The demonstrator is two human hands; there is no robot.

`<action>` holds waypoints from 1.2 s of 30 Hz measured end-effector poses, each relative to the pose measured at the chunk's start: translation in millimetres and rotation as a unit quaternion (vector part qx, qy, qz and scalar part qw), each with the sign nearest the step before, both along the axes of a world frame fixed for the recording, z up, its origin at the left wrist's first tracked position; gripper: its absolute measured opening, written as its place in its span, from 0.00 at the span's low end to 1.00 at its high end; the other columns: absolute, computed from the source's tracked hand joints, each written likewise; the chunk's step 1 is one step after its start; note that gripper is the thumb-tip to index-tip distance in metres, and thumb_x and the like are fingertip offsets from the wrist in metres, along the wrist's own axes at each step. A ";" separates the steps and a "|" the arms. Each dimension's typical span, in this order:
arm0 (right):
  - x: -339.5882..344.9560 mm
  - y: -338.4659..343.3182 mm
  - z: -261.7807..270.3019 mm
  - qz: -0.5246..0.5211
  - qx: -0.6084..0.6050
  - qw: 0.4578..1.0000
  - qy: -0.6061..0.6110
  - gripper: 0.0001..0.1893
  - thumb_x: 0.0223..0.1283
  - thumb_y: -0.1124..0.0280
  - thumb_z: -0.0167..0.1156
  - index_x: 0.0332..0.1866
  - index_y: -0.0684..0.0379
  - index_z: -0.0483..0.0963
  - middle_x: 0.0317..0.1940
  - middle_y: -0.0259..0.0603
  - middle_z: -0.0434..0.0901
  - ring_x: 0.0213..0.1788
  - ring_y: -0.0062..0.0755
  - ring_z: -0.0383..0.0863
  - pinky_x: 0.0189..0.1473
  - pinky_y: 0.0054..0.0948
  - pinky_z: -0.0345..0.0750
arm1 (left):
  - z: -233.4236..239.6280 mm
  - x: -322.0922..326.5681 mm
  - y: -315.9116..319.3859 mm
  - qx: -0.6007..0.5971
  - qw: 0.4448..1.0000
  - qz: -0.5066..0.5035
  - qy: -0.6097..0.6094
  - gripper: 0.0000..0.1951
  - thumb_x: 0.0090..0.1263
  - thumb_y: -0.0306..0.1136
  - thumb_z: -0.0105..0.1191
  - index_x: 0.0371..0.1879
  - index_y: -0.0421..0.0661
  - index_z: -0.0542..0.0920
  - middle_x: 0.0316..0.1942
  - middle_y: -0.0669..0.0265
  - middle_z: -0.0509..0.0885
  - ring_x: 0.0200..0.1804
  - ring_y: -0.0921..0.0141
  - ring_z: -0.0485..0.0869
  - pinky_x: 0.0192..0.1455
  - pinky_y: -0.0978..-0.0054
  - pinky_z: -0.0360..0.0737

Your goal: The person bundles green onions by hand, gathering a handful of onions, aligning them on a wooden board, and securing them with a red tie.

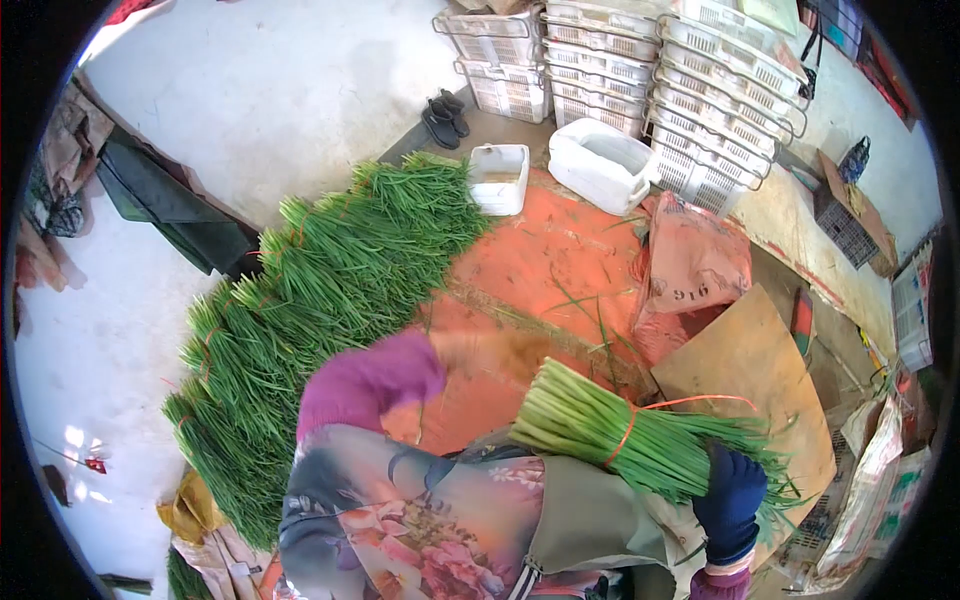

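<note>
A bundle of long green chives (577, 420), tied around with an orange-red strip (624, 435), lies tilted across my lap. Its pale stem ends point up and left. My right hand (727, 495), in a dark blue knit glove, grips the leafy end. A loose tail of the strip sticks out to the right. My left arm, in a purple sleeve (367, 375), reaches over the orange floor sheet (480, 405). Motion blurs my left hand (495, 356) to a brownish smear, so its fingers and anything in them cannot be made out.
Tied chive bundles (322, 300) lie in a long row on the left. Ahead stand a white tub (499, 180), a cut white jug (600, 165) and stacked white crates (712, 142). A pink sack (697, 255) and a brown board (757, 360) lie to the right.
</note>
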State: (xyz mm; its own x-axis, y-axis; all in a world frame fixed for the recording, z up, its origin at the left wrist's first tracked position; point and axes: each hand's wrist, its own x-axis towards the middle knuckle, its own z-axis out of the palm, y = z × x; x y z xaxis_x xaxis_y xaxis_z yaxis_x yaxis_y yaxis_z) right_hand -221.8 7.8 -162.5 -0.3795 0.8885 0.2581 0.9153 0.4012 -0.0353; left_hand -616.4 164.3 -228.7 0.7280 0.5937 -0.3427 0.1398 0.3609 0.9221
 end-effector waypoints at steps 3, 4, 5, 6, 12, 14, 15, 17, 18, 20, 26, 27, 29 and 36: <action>-6.4 18.8 -3.5 -0.030 0.004 0.999 0.015 0.30 0.30 0.68 0.64 0.49 0.56 0.72 0.33 0.44 0.75 0.35 0.47 0.75 0.34 0.41 0.70 | -66.8 18.9 -50.9 -0.174 0.961 0.142 -0.160 0.28 0.67 0.32 0.46 0.66 0.44 0.56 0.61 0.61 0.67 0.62 0.66 0.67 0.64 0.67 0.64; -8.3 28.5 -3.3 -0.042 0.002 0.999 0.033 0.30 0.30 0.67 0.65 0.49 0.56 0.72 0.34 0.44 0.76 0.36 0.48 0.75 0.34 0.41 0.71 | -84.6 30.3 -62.4 -0.211 0.942 0.167 -0.200 0.29 0.66 0.31 0.48 0.66 0.44 0.56 0.61 0.61 0.66 0.62 0.66 0.66 0.64 0.67 0.63; -11.3 38.1 -3.3 -0.054 0.000 0.997 0.052 0.30 0.31 0.65 0.66 0.49 0.56 0.71 0.34 0.44 0.76 0.36 0.48 0.76 0.34 0.41 0.72 | -99.6 42.5 -69.7 -0.236 0.925 0.182 -0.235 0.30 0.65 0.30 0.49 0.67 0.44 0.56 0.61 0.61 0.66 0.63 0.66 0.66 0.65 0.66 0.62; -15.5 47.1 -2.6 -0.081 -0.011 0.994 0.067 0.31 0.33 0.61 0.68 0.50 0.57 0.71 0.37 0.46 0.78 0.38 0.49 0.77 0.37 0.41 0.74 | -111.4 56.3 -74.3 -0.250 0.911 0.192 -0.267 0.31 0.64 0.29 0.50 0.67 0.44 0.55 0.61 0.61 0.66 0.63 0.66 0.65 0.65 0.66 0.62; -79.2 92.1 -17.7 -0.069 0.009 0.994 0.089 0.31 0.39 0.58 0.69 0.50 0.63 0.71 0.38 0.51 0.79 0.38 0.51 0.79 0.39 0.40 0.75 | -135.2 134.4 -68.1 -0.151 0.879 0.225 -0.392 0.25 0.68 0.34 0.45 0.64 0.43 0.60 0.56 0.63 0.70 0.60 0.67 0.69 0.64 0.65 0.63; -112.3 94.0 -29.1 -0.046 -0.005 0.997 0.064 0.32 0.41 0.57 0.68 0.51 0.65 0.70 0.37 0.52 0.78 0.38 0.51 0.78 0.39 0.40 0.75 | -130.0 138.9 -56.2 -0.243 0.851 0.259 -0.388 0.24 0.68 0.37 0.45 0.63 0.44 0.62 0.56 0.62 0.72 0.58 0.65 0.70 0.62 0.63 0.65; -128.1 94.1 -34.9 -0.051 -0.052 0.996 0.047 0.33 0.42 0.57 0.67 0.53 0.66 0.68 0.38 0.53 0.77 0.38 0.51 0.77 0.40 0.41 0.74 | -125.1 137.5 -48.6 -0.286 0.834 0.274 -0.385 0.24 0.69 0.39 0.44 0.62 0.44 0.64 0.55 0.61 0.73 0.58 0.64 0.71 0.62 0.62 0.66; -155.2 94.9 -42.8 0.015 -0.013 0.999 -0.030 0.35 0.45 0.56 0.65 0.57 0.66 0.65 0.42 0.53 0.74 0.42 0.52 0.75 0.43 0.43 0.72 | -109.0 130.3 -28.1 -0.374 0.795 0.300 -0.371 0.23 0.69 0.42 0.43 0.60 0.45 0.66 0.55 0.60 0.75 0.56 0.62 0.73 0.61 0.60 0.68; -162.6 97.6 -43.1 -0.014 -0.156 0.988 0.015 0.35 0.47 0.58 0.63 0.59 0.65 0.63 0.47 0.53 0.71 0.46 0.53 0.73 0.46 0.44 0.71 | -100.0 116.2 -27.9 -0.347 0.772 0.329 -0.418 0.23 0.68 0.42 0.45 0.58 0.44 0.68 0.56 0.58 0.74 0.55 0.58 0.74 0.60 0.58 0.68; -169.3 102.6 -40.7 0.053 -0.148 0.985 0.072 0.35 0.45 0.62 0.64 0.60 0.64 0.63 0.50 0.53 0.71 0.49 0.53 0.72 0.49 0.41 0.70 | -84.0 77.4 -13.9 -0.387 0.736 0.361 -0.423 0.21 0.66 0.40 0.47 0.57 0.44 0.70 0.53 0.59 0.76 0.53 0.62 0.75 0.59 0.60 0.70; -135.4 112.7 -29.5 0.037 -0.108 0.988 0.109 0.34 0.41 0.72 0.67 0.58 0.62 0.65 0.52 0.50 0.72 0.52 0.49 0.72 0.53 0.38 0.70 | -42.9 -91.7 63.9 0.037 0.765 0.618 -0.178 0.18 0.57 0.34 0.55 0.47 0.41 0.75 0.41 0.64 0.79 0.43 0.68 0.77 0.50 0.71 0.73; -127.2 110.2 -30.9 0.020 -0.121 0.985 0.117 0.33 0.42 0.72 0.67 0.58 0.61 0.65 0.52 0.50 0.72 0.53 0.49 0.72 0.53 0.38 0.70 | -33.5 -127.0 85.5 0.076 0.750 0.628 -0.194 0.19 0.56 0.36 0.56 0.46 0.40 0.76 0.40 0.65 0.79 0.42 0.68 0.77 0.50 0.70 0.73; -110.3 100.9 -36.3 -0.014 -0.152 0.979 0.133 0.32 0.44 0.70 0.66 0.58 0.61 0.65 0.52 0.49 0.72 0.53 0.49 0.72 0.54 0.38 0.70 | -15.2 -204.9 129.8 0.177 0.682 0.702 -0.106 0.27 0.55 0.45 0.60 0.49 0.38 0.76 0.43 0.60 0.80 0.42 0.66 0.78 0.49 0.68 0.74; -62.6 58.7 -68.6 -0.075 -0.214 0.966 0.128 0.28 0.47 0.67 0.64 0.56 0.60 0.67 0.50 0.50 0.73 0.51 0.50 0.72 0.52 0.40 0.70 | -96.5 -357.5 173.2 0.122 0.569 0.700 0.414 0.47 0.49 0.53 0.63 0.58 0.25 0.60 0.56 0.44 0.71 0.56 0.54 0.73 0.58 0.65 0.68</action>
